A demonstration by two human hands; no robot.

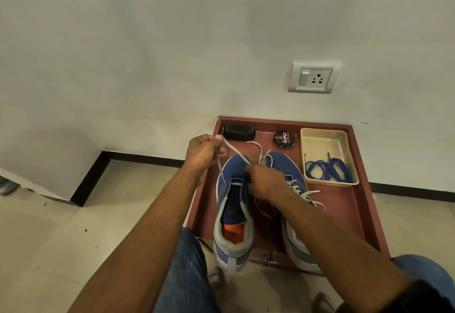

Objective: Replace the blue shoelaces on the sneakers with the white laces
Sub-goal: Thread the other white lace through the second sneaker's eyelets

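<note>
Your left hand [205, 151] pinching white lace [234, 149] raised taut, your right hand [264, 182] fingers curled at left sneaker's [234, 214] eyelets, blue laces [327, 170] in tray [320, 135].

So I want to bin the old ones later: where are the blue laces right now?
In the head view, the blue laces lie heaped in the cream tray at the far right of the red board, right of the polish tin.

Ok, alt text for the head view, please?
Left hand pulls a flat white lace up from the left blue sneaker while the right hand steadies its eyelets. The removed blue laces lie in a cream tray.
</note>
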